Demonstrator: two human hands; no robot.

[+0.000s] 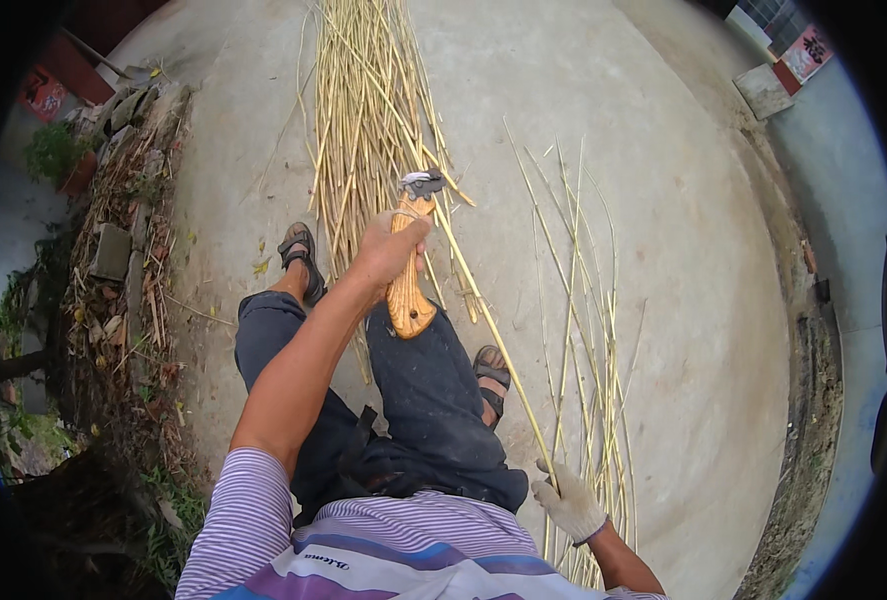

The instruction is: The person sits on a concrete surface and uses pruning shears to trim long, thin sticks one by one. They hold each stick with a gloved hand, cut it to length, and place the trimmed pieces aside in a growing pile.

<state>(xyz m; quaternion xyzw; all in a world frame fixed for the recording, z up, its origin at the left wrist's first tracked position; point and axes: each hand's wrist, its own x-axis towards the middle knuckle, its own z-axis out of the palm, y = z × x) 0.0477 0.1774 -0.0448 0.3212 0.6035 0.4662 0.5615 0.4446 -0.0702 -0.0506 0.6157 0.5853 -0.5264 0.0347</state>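
My bare left hand [391,248] is closed around the wooden handle of a tool [409,303] with a short metal head, held in front of my legs. A long, thin yellowish stalk [504,352] slants past the metal head down to my right hand [569,502]. That hand wears a whitish glove, and its fingers are closed on the stalk low at my right side. Whether the blade touches the stalk I cannot tell. Beyond my feet lies a thick pile of similar stalks [363,115].
A smaller, looser bunch of thin stalks [588,380] lies on the concrete floor [693,330] to my right. Along the left runs a border of rubble and dry debris [128,290], with a potted plant [78,170]. A pale wall [843,200] rises at the right.
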